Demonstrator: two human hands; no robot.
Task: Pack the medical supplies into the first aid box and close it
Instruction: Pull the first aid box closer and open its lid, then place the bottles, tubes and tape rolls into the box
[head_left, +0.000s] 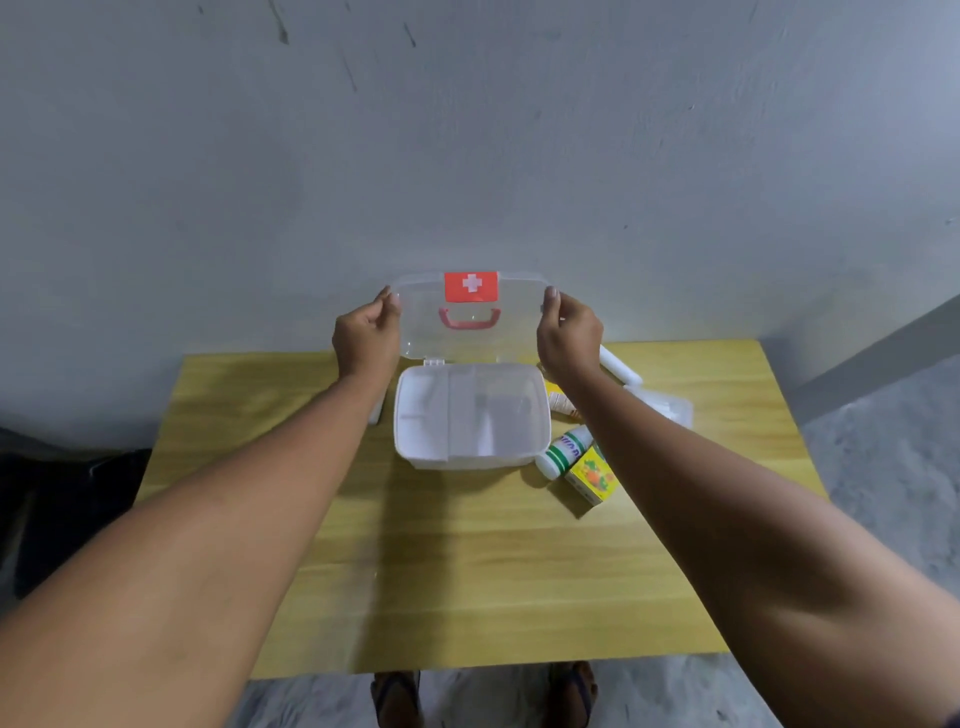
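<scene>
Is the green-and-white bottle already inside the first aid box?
No. The green-and-white bottle lies on the table to the right of the open first aid box, next to a yellow carton.

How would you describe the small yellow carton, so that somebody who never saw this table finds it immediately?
Start at the open first aid box on the wooden table, then look just past its near right corner. Beside a white bottle with green stripes lies the yellow carton. It is the only box-shaped supply, printed with colourful fruit-like pictures.
</scene>
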